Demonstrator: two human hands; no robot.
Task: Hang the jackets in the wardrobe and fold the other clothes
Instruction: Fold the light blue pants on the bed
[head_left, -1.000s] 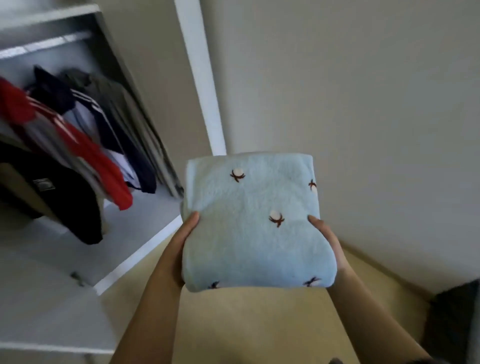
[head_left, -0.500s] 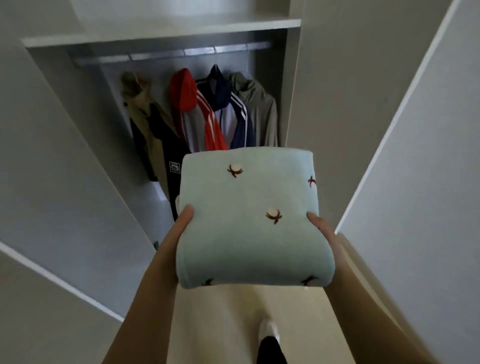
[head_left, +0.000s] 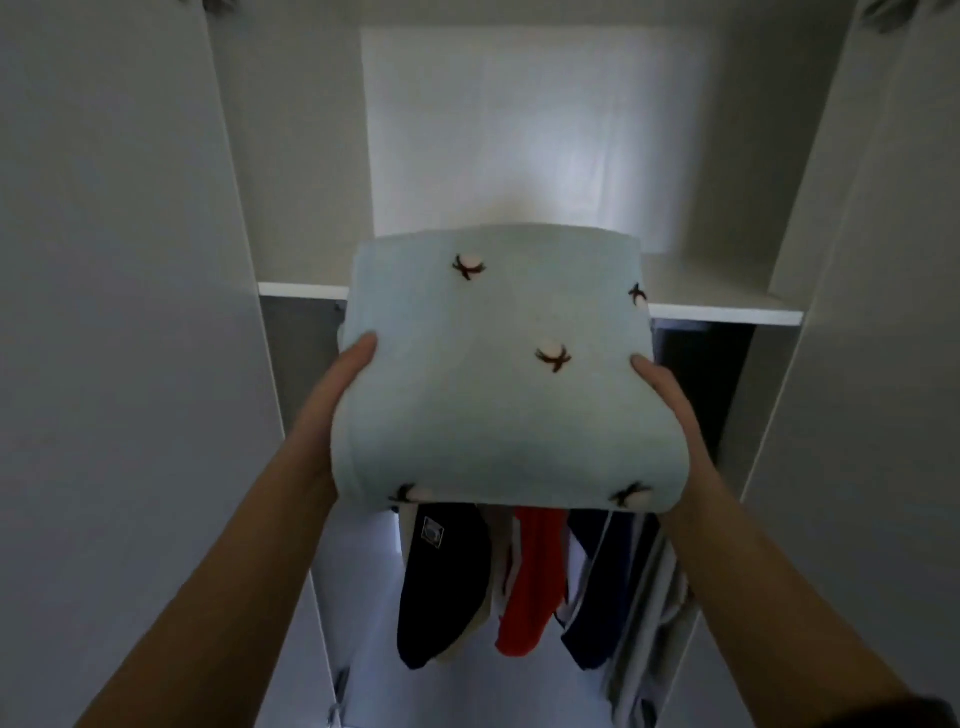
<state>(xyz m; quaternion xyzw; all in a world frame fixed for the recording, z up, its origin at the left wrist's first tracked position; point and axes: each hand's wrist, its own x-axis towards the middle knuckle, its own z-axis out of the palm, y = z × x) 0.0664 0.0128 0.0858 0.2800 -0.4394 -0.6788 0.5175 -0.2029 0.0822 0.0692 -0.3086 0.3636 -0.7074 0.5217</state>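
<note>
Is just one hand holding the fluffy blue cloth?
No, the left hand and the right hand each grip a side of the folded cloth.

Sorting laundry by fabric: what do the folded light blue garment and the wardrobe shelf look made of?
The folded light blue garment looks like soft matte fleece or plush knit: fuzzy surface, rounded fold. The wardrobe shelf is probably smooth white laminated board: flat, crisp edge.

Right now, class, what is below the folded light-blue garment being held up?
Below the folded garment hang the jackets' lower parts: a black jacket, a red jacket, a navy jacket. Their tops and whatever they hang from are covered.
</note>
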